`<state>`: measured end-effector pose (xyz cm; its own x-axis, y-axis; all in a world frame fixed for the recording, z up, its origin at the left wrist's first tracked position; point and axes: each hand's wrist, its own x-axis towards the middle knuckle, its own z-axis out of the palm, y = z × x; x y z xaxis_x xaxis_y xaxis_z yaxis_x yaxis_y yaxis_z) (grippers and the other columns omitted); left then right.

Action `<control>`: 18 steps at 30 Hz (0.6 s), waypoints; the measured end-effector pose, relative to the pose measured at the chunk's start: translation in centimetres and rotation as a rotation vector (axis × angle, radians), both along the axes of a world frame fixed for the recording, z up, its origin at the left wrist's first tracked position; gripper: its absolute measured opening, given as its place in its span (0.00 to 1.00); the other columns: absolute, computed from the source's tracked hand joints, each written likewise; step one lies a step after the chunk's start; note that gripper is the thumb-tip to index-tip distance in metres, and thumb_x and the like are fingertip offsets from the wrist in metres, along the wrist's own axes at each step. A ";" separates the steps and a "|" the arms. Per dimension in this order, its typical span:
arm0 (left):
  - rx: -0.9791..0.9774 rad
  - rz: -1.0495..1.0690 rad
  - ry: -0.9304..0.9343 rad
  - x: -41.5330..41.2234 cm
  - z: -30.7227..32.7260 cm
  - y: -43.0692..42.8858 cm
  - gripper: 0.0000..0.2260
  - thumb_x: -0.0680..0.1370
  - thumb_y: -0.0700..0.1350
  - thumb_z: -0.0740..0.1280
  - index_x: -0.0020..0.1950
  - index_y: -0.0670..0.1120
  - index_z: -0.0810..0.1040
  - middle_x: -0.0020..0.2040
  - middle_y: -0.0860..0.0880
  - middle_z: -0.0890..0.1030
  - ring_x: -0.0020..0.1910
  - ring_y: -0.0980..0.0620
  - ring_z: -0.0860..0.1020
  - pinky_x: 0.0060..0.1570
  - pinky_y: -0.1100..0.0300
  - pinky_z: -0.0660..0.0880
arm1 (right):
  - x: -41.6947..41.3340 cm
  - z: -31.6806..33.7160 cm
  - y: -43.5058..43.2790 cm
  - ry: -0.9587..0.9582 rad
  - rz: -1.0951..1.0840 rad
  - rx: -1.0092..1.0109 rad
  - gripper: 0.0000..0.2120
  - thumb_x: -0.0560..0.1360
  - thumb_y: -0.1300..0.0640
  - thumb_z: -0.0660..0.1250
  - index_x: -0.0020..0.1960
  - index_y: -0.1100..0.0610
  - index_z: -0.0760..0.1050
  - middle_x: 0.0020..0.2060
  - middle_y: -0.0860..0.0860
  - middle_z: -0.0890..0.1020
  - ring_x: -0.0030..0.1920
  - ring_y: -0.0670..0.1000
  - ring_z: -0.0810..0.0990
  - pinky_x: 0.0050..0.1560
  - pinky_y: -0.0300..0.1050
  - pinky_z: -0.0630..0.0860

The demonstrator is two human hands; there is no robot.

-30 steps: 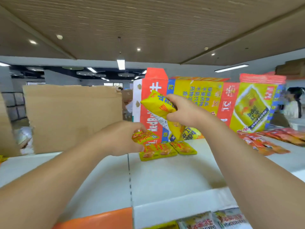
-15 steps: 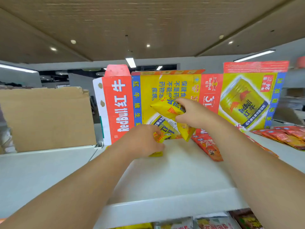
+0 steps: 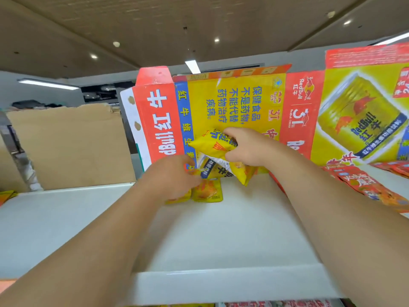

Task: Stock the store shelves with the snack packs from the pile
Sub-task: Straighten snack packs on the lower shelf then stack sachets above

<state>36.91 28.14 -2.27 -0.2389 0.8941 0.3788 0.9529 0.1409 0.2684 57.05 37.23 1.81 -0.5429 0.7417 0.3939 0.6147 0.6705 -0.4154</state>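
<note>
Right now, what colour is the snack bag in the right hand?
Bright yellow snack bag, clearest in the head view.

White shelf point(image 3: 221, 235), yellow snack packs point(image 3: 207, 191) flat at back, red packs point(image 3: 371, 189) right, printed carton point(image 3: 232, 107) seemingly propped behind.

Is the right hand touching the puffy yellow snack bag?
Touching. The head view shows the right hand with fingers curled over the yellow snack bag, thumb beneath, holding it above the shelf.

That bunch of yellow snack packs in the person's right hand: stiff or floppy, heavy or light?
Probably floppy: the yellow packs bend and splay out of the right hand. Likely light, since one hand lifts several. Their glossy film may be slippery, so they could slide apart.
</note>
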 end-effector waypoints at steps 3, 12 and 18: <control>-0.017 0.087 0.008 -3.2 0.5 -1.2 0.20 0.73 0.62 0.70 0.63 0.60 0.77 0.63 0.56 0.78 0.58 0.48 0.77 0.58 0.54 0.75 | 0.1 -0.9 0.3 -0.010 0.009 -0.009 0.30 0.74 0.58 0.70 0.74 0.50 0.68 0.53 0.50 0.79 0.46 0.53 0.81 0.43 0.47 0.78; -0.117 0.209 0.085 -5.0 -1.9 -3.5 0.14 0.78 0.60 0.65 0.61 0.57 0.77 0.53 0.52 0.78 0.50 0.49 0.75 0.49 0.57 0.73 | -0.1 -2.1 1.2 0.004 0.055 -0.066 0.35 0.73 0.56 0.72 0.77 0.45 0.64 0.63 0.51 0.77 0.45 0.49 0.77 0.36 0.39 0.70; -0.173 0.256 0.160 -4.7 -3.2 -3.1 0.18 0.77 0.62 0.63 0.64 0.57 0.75 0.55 0.49 0.78 0.54 0.46 0.77 0.48 0.55 0.74 | -0.1 -2.4 0.7 0.011 0.087 -0.080 0.21 0.73 0.58 0.71 0.64 0.47 0.74 0.39 0.45 0.78 0.34 0.48 0.79 0.34 0.42 0.73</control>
